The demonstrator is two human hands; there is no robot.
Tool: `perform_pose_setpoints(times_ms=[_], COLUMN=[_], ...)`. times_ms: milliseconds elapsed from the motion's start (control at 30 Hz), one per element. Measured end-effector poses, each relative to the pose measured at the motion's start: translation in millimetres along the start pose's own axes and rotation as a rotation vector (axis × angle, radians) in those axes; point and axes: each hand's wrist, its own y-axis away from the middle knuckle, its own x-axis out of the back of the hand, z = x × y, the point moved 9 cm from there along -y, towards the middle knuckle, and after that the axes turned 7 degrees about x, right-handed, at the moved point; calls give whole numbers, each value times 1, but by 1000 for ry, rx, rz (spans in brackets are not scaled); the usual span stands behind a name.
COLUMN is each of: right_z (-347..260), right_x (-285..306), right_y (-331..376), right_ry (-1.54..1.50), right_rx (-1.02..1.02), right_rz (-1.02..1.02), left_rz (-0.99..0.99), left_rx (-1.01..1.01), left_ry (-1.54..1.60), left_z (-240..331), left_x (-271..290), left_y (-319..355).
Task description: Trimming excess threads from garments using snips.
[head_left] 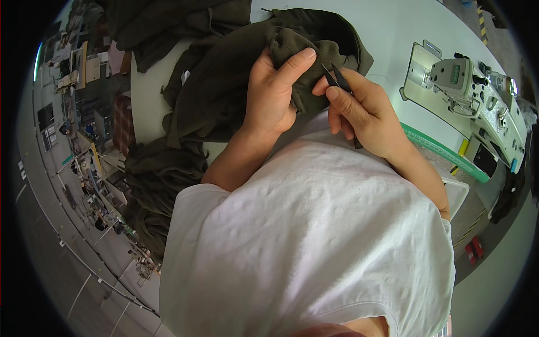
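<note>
Nearest the camera, a white textured shirt (pixel 314 236) fills the lower middle of the view, and both bare forearms rise from it toward the work. The left hand (pixel 272 92) grips a bunched fold of dark olive garment (pixel 224 84), its fingers closed around the cloth and the thumb (pixel 295 62) pressed flat along the top of the fold. Just beside it, the right hand (pixel 359 112) holds a small pair of black thread snips (pixel 337 78), the fingers clamped on the tool with the forefinger laid along it. The two thin blades stand slightly apart, and their tips touch the cloth at the edge of the fold held by the left hand.

The garment spreads away from the hands across a white bench (pixel 393 33) and hangs down over its left edge, where more dark olive fabric (pixel 154 185) lies heaped. At the bench's near right edge runs a green ruler strip (pixel 443 151). Beyond that, well apart from the hands, sits a pale industrial sewing machine (pixel 471 90). Further dark cloth (pixel 168 22) lies piled at the far top left.
</note>
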Motion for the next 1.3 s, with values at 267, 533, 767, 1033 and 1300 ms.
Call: perform_pose_setpoints(times_ms=[267,533,767,1033,1300], right_z=[1,-4,-2,0,-24], right_x=[4,2,2,2,23], right_y=[0,2,1,1,0], right_ry=[-12,-78,-124,-124,76], right_rx=[-28,-5,-49,-56,359], right_rz=[-18,-49,-63,-56,134], left_rz=[26,-22,-18,-39,36], left_rx=[-43,-202,-272,-234,-130], left_ry=[-7,-93,-158,-141,33], left_z=[3,11,15,11,9], left_x=[-2,-4,-6,-3,5], left_y=[2,6,11,7,3])
